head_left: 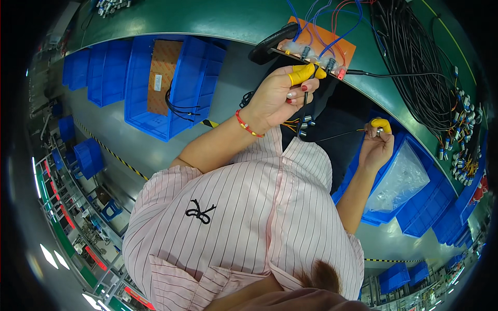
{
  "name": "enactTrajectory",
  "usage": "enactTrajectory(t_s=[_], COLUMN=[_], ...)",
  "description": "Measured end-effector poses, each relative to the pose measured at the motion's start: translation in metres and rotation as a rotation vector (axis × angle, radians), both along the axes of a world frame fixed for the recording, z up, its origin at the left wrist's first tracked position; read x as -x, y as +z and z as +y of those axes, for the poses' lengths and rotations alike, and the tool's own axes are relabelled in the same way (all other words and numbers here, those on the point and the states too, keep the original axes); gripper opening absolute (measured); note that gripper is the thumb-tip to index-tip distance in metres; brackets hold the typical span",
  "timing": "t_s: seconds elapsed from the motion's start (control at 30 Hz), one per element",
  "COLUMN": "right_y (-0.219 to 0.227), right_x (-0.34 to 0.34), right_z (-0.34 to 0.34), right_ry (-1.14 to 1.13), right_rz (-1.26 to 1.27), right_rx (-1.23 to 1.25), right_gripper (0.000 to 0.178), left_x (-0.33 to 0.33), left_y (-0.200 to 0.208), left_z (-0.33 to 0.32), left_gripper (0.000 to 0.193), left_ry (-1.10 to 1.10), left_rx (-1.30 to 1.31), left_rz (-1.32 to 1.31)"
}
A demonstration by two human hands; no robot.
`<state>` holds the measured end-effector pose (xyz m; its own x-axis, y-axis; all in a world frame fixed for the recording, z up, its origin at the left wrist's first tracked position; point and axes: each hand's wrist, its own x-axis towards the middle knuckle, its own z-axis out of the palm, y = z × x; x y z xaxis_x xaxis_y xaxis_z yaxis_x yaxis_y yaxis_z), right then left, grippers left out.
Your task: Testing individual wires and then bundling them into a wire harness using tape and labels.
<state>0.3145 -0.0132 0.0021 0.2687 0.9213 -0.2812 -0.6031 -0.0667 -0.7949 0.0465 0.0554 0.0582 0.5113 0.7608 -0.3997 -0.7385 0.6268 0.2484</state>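
Note:
My left hand (277, 98), with yellow finger cots on thumb and finger, is closed on a black cable (305, 99) at the front edge of an orange board (340, 45). Blue and red wires run up from that board, and small sockets line its front. Lower on the right, my right hand (374, 149), also with a yellow finger cot, pinches a small metallic cable end (380, 131). A thin dark cable (337, 137) stretches left from it. Silver connectors with yellow wires (305, 123) hang below my left hand.
On the green bench (218, 19) lies a thick black cable bundle (410, 67) with several loose connectors (463, 168). A curved black object (272, 44) sits beside the board. Blue bins (134, 93) stand at left; another bin at right holds clear plastic (402, 181).

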Motion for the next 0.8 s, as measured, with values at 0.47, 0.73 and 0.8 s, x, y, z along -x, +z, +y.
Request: enactTrajectory(t_s=[0.47, 0.73, 0.8], right_y=[0.016, 0.034, 0.043], right_x=[-0.006, -0.038, -0.054], right_z=[-0.006, -0.013, -0.016], right_ry=[-0.073, -0.105, -0.128], right_rz=[-0.021, -0.036, -0.038], right_rx=[-0.061, -0.168, -0.209], right_gripper=[0.015, 0.014, 0.014], left_x=[-0.011, -0.01, -0.007], left_y=[0.0, 0.039, 0.03], left_z=[-0.002, -0.055, -0.045], left_gripper=[0.027, 0.025, 0.028], left_ry=[-0.05, -0.395, -0.417], left_rx=[-0.311, -0.52, -0.497], left_rz=[0.496, 0.573, 0.59])
